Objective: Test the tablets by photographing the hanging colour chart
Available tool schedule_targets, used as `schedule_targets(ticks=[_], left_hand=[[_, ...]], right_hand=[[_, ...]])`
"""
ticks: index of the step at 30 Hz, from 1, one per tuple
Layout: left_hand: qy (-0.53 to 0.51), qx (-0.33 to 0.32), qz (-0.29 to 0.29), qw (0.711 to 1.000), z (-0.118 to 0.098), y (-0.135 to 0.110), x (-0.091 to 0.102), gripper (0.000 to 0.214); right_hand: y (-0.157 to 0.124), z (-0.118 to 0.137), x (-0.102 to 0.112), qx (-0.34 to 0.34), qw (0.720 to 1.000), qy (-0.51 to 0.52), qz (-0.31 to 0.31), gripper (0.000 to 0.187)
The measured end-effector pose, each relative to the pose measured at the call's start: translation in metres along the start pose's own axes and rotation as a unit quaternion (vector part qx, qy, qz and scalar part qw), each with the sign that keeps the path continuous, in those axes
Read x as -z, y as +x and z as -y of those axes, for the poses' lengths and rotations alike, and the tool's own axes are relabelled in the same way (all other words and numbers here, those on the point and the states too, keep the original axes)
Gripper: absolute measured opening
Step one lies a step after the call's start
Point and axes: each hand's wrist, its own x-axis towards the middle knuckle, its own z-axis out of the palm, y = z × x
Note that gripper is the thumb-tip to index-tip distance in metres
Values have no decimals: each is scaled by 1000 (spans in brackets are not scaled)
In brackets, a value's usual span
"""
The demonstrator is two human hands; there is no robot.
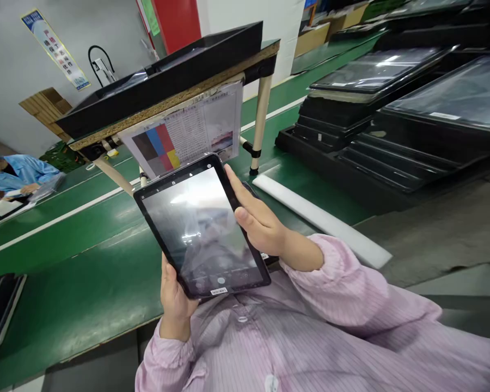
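Tablet [200, 228]: held in the air over the near edge of the surface [85, 272], in front of the person's chest, screen lit and showing a grey, blurred picture. A small white label [219, 291] sits on its lower bezel.

Left hand [175, 299]: closed on the tablet's lower corner, thumb lying on the bezel.

Right hand [259, 220]: grasping the opposite long edge, thumb on the front, forefinger stretched along the rim. Both sleeves are pink and striped.

Surface: long, covered in green matting, with a white line [57, 218] running its length. A raised stand [179, 98] on pale legs stands on it just beyond the tablet and carries a black tray [167, 76]. A printed colour chart [188, 133] hangs from the stand's front edge. A white foam strip [322, 218] lies on the matting beside the right hand.

Right side: stacked black trays [392, 136], the top ones holding glossy dark panels.

Room: pale wall with a poster [57, 49], a red panel [177, 22] and cardboard boxes [314, 35] at the far end. A co-worker [22, 171] in a blue coat sits well apart, farther along the surface.
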Motion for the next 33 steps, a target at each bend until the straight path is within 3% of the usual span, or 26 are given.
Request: schedule_targets(ticks=[7, 9, 11, 14, 19, 22, 24, 28, 31, 33], left_hand=[[4, 45, -64, 997, -14, -5, 12, 59], [19, 59, -103, 993, -20, -3, 22, 53], [46, 74, -135, 987, -25, 3, 36, 49], [72, 107, -176, 976, -21, 15, 55, 48], [131, 144, -217, 957, 4, 24, 69, 48], [279, 70, -200, 936, 10, 19, 78, 45], [421, -18, -159, 893, 6, 15, 86, 46], [639, -167, -58, 749, -16, 12, 90, 40], [730, -188, 7, 658, -26, 16, 77, 35], [772, -173, 31, 611, -25, 23, 65, 36]], right_hand=[[2, -30, -13, -46, 997, -8, 63, 83], [0, -40, -11, -75, 996, 8, 38, 91], [-3, -50, -5, -110, 994, -12, -27, 95], [-14, -62, 10, -134, 984, -90, -81, 86], [-40, -75, 29, -127, 958, -257, -11, 59], [-50, -81, 33, -119, 914, -384, 51, 54], [-53, -84, 31, -127, 885, -441, 81, 51], [-51, -89, 26, -138, 854, -489, 115, 48], [-50, -88, 24, -135, 856, -484, 117, 54], [-51, -86, 24, -118, 874, -465, 75, 60]])
